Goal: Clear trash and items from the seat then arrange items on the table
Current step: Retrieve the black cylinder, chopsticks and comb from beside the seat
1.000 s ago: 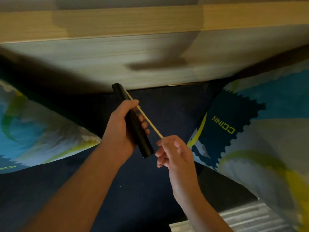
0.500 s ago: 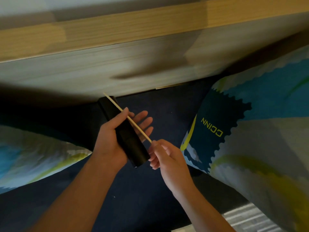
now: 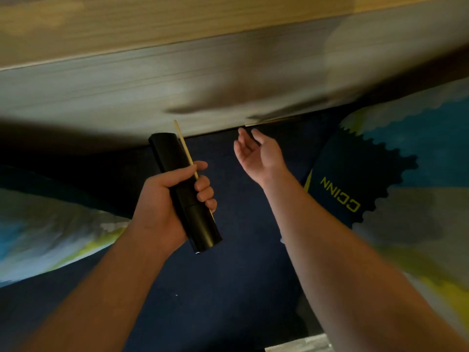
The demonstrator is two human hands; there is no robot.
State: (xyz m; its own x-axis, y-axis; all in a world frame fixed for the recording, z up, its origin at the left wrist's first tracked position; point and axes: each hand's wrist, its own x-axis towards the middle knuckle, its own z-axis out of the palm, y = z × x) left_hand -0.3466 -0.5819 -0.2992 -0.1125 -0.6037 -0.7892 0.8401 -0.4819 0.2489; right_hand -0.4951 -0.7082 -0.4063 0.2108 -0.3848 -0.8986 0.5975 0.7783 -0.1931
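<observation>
My left hand (image 3: 175, 199) grips a long black remote-like bar (image 3: 165, 151) together with a thin wooden stick (image 3: 183, 143), which lies along the bar under my thumb. Both are held above the dark blue seat (image 3: 241, 262). My right hand (image 3: 258, 152) is open with fingers spread, stretched toward the back of the seat. Just beyond its fingertips a second thin wooden stick (image 3: 269, 121) lies along the gap where the seat meets the wooden panel.
A wooden panel (image 3: 228, 59) runs across the back. A patterned cushion (image 3: 406, 186) with yellow lettering leans at the right, and another blurred cushion (image 3: 50, 232) lies at the left. A pale striped surface (image 3: 299, 345) shows at the bottom edge.
My right hand let go of the stick, which now rests in my left hand against the black bar. The right hand opened and moved up and right toward the seat's back.
</observation>
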